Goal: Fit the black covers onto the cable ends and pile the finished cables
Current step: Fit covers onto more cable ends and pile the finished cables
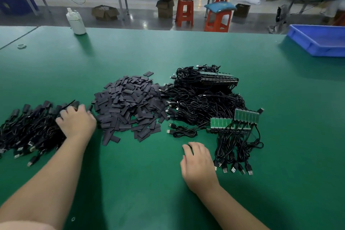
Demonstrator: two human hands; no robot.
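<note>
On the green matte worktable [130,183], toward its left edge, the left hand [77,122] rested on the pile of finished black cables [28,132], fingers curled down into the capped ends; honestly couldn't tell if it was gripping one or just pressing. The right hand [198,166] lay nearer the front edge, fingers loosely bent, apparently holding nothing, just beside the fanned bundle of thin black rubbery cables with small green circuit boards [237,123].

Biggest risk I saw: the heap of flat, dull black rectangular covers [130,106] touched both the finished pile and the tangled mound of uncovered glossy cables [203,102]. One sloppy drag and loops would snag, pulling covers or bare cables into the done pile. Those shiny metal plugs [235,169] sat close to the right wrist too, easy to sweep sideways.
</note>
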